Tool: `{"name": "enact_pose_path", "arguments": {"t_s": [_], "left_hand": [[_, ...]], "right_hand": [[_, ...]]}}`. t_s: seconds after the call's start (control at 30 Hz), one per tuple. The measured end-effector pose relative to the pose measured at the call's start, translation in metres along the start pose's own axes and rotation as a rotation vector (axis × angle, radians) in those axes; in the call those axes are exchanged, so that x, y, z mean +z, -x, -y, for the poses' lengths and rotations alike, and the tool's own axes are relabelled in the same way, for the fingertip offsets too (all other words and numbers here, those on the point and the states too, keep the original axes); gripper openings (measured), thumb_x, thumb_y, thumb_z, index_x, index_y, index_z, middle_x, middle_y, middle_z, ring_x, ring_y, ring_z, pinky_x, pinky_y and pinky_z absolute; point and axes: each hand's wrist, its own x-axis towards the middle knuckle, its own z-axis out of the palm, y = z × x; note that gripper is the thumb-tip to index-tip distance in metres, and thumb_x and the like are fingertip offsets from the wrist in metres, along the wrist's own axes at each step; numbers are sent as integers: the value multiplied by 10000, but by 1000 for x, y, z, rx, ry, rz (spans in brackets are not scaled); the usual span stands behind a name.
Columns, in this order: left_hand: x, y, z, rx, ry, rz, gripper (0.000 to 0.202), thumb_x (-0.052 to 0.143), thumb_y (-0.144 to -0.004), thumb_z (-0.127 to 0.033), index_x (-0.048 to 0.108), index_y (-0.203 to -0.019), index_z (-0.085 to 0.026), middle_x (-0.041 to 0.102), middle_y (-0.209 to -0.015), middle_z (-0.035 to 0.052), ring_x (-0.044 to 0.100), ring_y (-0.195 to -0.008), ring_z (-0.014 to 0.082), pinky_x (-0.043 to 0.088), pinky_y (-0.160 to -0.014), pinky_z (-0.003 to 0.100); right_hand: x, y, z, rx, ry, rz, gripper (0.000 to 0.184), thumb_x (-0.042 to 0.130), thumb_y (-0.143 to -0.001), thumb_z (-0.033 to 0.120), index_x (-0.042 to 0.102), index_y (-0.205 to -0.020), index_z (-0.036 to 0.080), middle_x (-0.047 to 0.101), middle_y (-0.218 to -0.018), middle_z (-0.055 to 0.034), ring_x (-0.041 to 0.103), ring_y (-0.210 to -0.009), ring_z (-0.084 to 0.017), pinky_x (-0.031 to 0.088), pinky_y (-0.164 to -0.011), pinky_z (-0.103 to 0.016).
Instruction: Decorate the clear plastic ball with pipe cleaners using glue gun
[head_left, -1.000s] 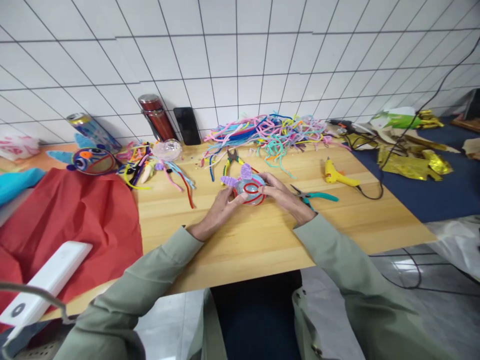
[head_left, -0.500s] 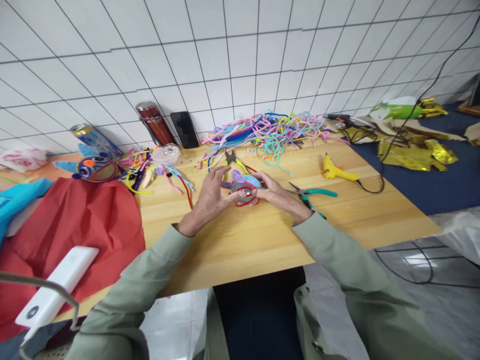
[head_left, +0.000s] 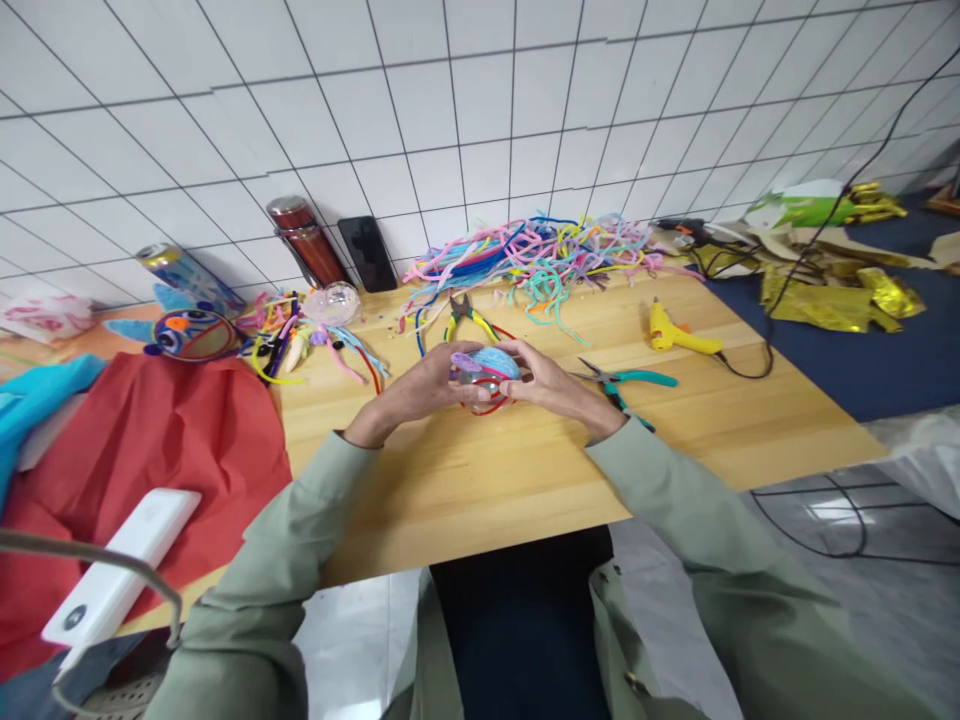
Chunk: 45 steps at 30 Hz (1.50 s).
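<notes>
A small clear ball craft [head_left: 482,376] wrapped in red, blue and purple pipe cleaners sits between both my hands, just above the wooden table [head_left: 525,470]. My left hand [head_left: 416,390] curls round its left side with the fingers closed on it. My right hand [head_left: 551,385] grips its right side the same way. Both sleeves are pale green. Teal-handled pliers [head_left: 626,380] lie right beside my right hand, and yellow-green pliers [head_left: 466,318] lie just behind the craft.
A heap of coloured pipe cleaners [head_left: 532,258] lies at the table's back. A yellow glue gun [head_left: 675,335] with its cord rests to the right. A red flask [head_left: 300,240], a phone [head_left: 367,252], a can [head_left: 184,275], finished crafts [head_left: 187,335], red cloth [head_left: 142,440] and a white box [head_left: 120,565] fill the left.
My hands have drawn closer round the ball craft and turned it: the purple pieces that stood up on top now lie lower, with the blue part uppermost. The view has tilted slightly.
</notes>
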Motion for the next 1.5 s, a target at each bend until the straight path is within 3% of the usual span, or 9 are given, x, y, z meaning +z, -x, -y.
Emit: {"name": "enact_pose_path", "arguments": {"t_s": [0.13, 0.37, 0.6, 0.9, 1.03, 1.17, 1.33, 1.5], "left_hand": [[-7, 1, 6, -84, -50, 41, 874, 946, -808, -698, 636, -1461, -207, 794, -1159, 64, 754, -1023, 266, 597, -870, 363], [-12, 2, 2, -66, -91, 69, 798, 901, -861, -711, 634, -1436, -226, 809, -1241, 86, 781, -1097, 291, 614, -894, 370], [-12, -2, 7, -21, -62, 105, 888, 943, -844, -659, 662, -1568, -229, 788, -1457, 132, 771, -1293, 347, 619, -1102, 457], [-8, -2, 19, -77, 18, 114, 959, 947, -811, -676, 592, -1560, -194, 778, -1418, 160, 780, -1244, 349, 634, -1013, 454], [-8, -1, 16, -93, 19, 94, 907, 935, -822, -660, 594, -1523, -195, 778, -1374, 146, 783, -1204, 336, 634, -989, 441], [-8, 0, 13, -118, 10, 100, 906, 915, -830, -680, 584, -1525, -202, 781, -1361, 136, 780, -1201, 338, 639, -1004, 450], [-9, 0, 14, -146, -30, 71, 997, 916, -796, -740, 570, -1566, -209, 758, -1442, 159, 771, -1287, 378, 652, -1047, 480], [-7, 0, 13, -148, 5, 100, 1003, 921, -808, -758, 572, -1588, -232, 802, -1381, 136, 815, -1196, 354, 689, -991, 445]], "right_hand": [[0, -1, 2, -45, 54, 6, 689, 867, -883, 421, 617, -1503, 256, 721, -1542, -131, 754, -1324, -334, 678, -1101, -521], [3, 1, 6, -41, 76, 16, 728, 825, -917, 457, 583, -1568, 240, 694, -1569, -157, 737, -1360, -362, 655, -1137, -573], [3, 3, 9, -59, 46, 50, 716, 841, -940, 461, 592, -1578, 250, 700, -1594, -144, 738, -1390, -359, 644, -1183, -583], [-3, 1, 3, -19, -39, 102, 812, 874, -954, 580, 574, -1648, 285, 645, -1719, -134, 697, -1504, -379, 598, -1272, -625], [-10, 0, 0, -20, -100, 46, 828, 873, -943, 717, 627, -1616, 303, 621, -1767, -133, 592, -1644, -401, 480, -1386, -672], [-18, -5, -2, -34, -94, -82, 810, 878, -910, 779, 691, -1549, 318, 674, -1716, -128, 637, -1598, -394, 461, -1394, -691], [-53, 5, -3, -98, -17, -360, 743, 905, -864, 757, 756, -1426, 294, 795, -1539, -128, 714, -1490, -365, 503, -1363, -639], [-141, 56, -14, -23, 302, -720, 504, 780, -949, 544, 785, -1370, 268, 835, -1454, -119, 774, -1371, -353, 584, -1269, -622]]}}
